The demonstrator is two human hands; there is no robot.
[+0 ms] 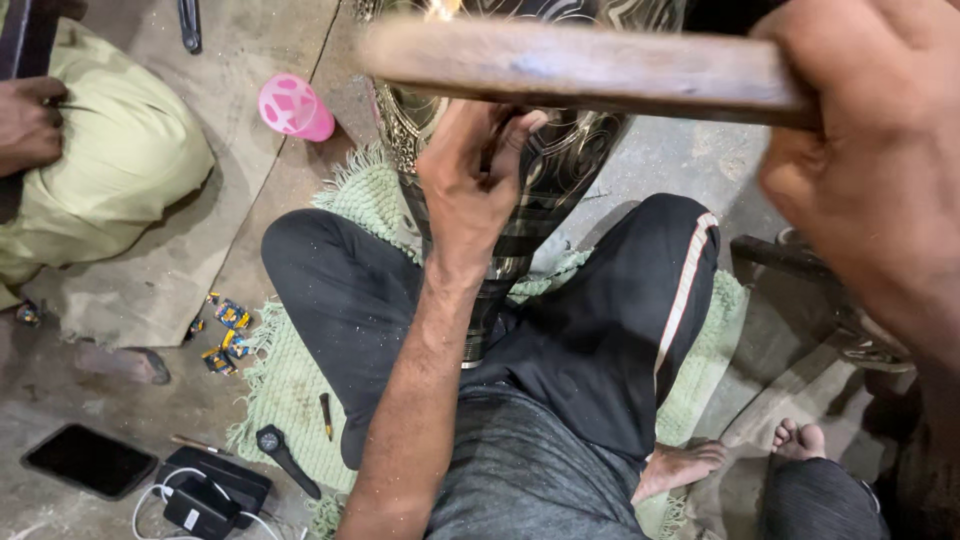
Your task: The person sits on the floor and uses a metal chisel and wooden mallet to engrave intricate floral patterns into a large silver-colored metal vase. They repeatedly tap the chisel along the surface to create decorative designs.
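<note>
Hands first: our left hand (pixel 470 185) presses against the vase (pixel 520 170), its grip closed around a thin dark tool (pixel 492 150) whose tip meets the engraved metal, though the tool is mostly hidden by the fingers and we cannot tell its kind. Our right hand (pixel 880 170) is raised close to the camera, its grip wrapped tight around a wooden handle (pixel 580 65) that runs leftward across the top of the view, blurred; its head is out of sight. The vase is dark, shiny metal with chased ornament, and it lies tilted between our knees, its narrow ringed foot pointing toward our lap and its wide body running off the upper edge. We sit cross-legged in dark trousers (pixel 610 330) with a pale side stripe, on a light green mat (pixel 290 380) with a fringe, spread over the concrete floor (pixel 60 400). On the mat's left part lie a black watch (pixel 282 455) and a small punch (pixel 326 415). Near the mat, on the floor, are a dark phone (pixel 90 460), a black charger with a white cable (pixel 205 500) and a few bright wrappers (pixel 225 335). A pink cup (pixel 293 107) lies on its side just left of the vase. At the upper left another person's hand (pixel 28 125) rests on a knee in pale green cloth (pixel 120 160). Bare feet (pixel 740 455) show at the lower right.
</note>
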